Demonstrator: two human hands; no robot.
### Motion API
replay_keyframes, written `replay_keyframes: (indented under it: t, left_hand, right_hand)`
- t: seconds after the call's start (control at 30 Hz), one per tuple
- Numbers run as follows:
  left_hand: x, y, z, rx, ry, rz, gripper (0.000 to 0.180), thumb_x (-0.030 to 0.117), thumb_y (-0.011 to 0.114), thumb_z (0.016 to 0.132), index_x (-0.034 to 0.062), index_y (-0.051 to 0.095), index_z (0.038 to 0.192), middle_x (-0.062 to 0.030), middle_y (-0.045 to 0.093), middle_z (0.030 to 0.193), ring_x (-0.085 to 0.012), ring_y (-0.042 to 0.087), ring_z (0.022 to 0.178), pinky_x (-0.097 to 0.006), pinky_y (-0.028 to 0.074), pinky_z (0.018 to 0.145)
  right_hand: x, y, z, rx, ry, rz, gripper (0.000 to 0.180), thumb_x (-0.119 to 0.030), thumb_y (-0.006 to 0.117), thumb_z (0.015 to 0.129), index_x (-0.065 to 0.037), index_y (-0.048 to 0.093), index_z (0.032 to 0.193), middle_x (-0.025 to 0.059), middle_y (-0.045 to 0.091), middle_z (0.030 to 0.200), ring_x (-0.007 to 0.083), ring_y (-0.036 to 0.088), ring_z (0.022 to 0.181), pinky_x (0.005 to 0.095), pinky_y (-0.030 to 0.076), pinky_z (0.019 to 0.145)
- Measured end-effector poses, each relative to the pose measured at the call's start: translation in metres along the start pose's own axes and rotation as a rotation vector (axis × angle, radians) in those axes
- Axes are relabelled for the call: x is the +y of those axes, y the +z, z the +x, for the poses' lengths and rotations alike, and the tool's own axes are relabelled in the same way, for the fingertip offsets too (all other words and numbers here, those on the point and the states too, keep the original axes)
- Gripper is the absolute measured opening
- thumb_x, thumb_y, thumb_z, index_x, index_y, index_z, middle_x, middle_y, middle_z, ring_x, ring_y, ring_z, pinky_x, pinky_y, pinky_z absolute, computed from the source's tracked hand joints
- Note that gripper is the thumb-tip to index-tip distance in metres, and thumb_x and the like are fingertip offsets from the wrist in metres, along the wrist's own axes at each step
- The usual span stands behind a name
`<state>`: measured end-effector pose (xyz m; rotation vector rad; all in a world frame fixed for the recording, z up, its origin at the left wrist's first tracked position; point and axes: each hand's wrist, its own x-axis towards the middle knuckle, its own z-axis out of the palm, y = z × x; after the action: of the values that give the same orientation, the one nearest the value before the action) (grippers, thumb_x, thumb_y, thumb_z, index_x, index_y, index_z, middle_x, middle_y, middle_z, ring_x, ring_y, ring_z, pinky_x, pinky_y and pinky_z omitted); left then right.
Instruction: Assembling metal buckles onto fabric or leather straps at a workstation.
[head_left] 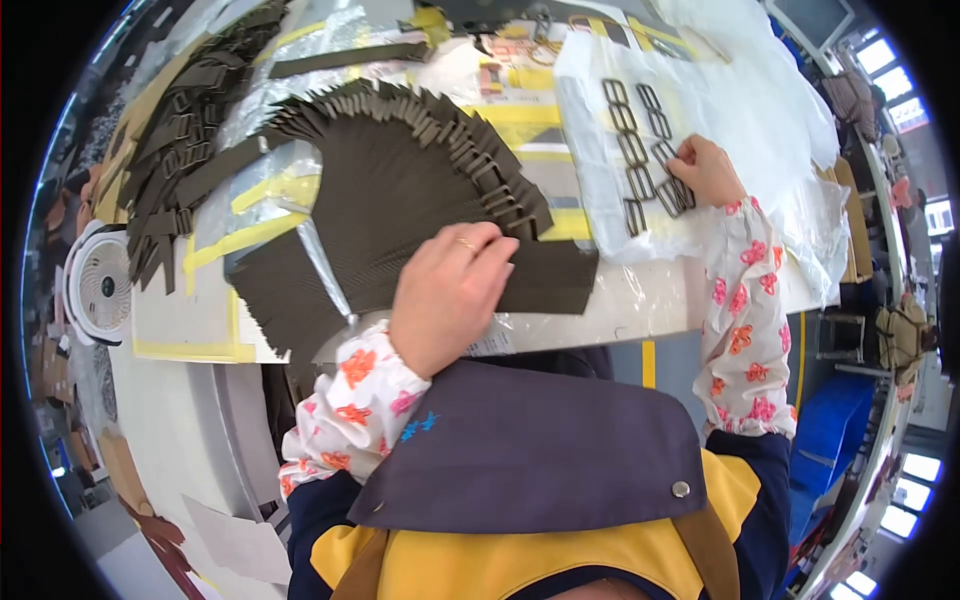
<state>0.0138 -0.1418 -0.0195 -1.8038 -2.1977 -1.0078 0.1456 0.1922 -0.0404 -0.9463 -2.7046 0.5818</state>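
A fan of overlapping dark olive straps (385, 170) spreads over the table, with a row of rectangular metal loops (478, 165) along its right side. My left hand (455, 290) lies at the near right of this fan. Its fingers are curled together on a strap (550, 278) that reaches out to the right. On a white plastic sheet, several dark rectangular buckles (630, 135) lie in rough rows. My right hand (708, 170) pinches at a buckle (664, 155) on the right side of these rows. Its fingertips partly cover that buckle.
Another heap of buckled straps (175, 150) lies at the left. Yellow tape (215, 245) marks the table. A single strap (350, 60) lies at the back. Crumpled clear plastic (820, 225) hangs at the right edge. A white fan (100, 285) stands far left, a blue bin (830, 440) right.
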Motion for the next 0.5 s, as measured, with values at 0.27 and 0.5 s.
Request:
replay_keyframes:
  t: [0.27,0.5]
  left_hand:
    - [-0.006,0.015,0.016,-0.418,-0.033,-0.029,0.028,0.028,0.051,0.079,0.0045,0.058,0.064,-0.0123,0.058,0.062,-0.0310,0.058,0.061,-0.040,0.046,0.054]
    - [-0.023,0.000,0.019,-0.366,-0.165,-0.129,0.028,0.030,0.057,0.077,0.0082,0.058,0.095,-0.0098,0.060,0.077,-0.0291,0.059,0.076,-0.040,0.045,0.062]
  right_hand:
    - [-0.019,-0.018,-0.037,0.223,-0.219,0.072,0.012,0.005,0.054,0.068,0.001,0.043,0.070,0.0129,0.045,0.058,0.0248,0.044,0.052,0.0327,0.037,0.051]
    - [-0.138,0.007,-0.097,-0.026,-0.251,0.881,0.011,0.003,0.056,0.072,0.000,0.046,0.075,0.0018,0.049,0.072,0.0103,0.046,0.063,0.0226,0.039,0.058]
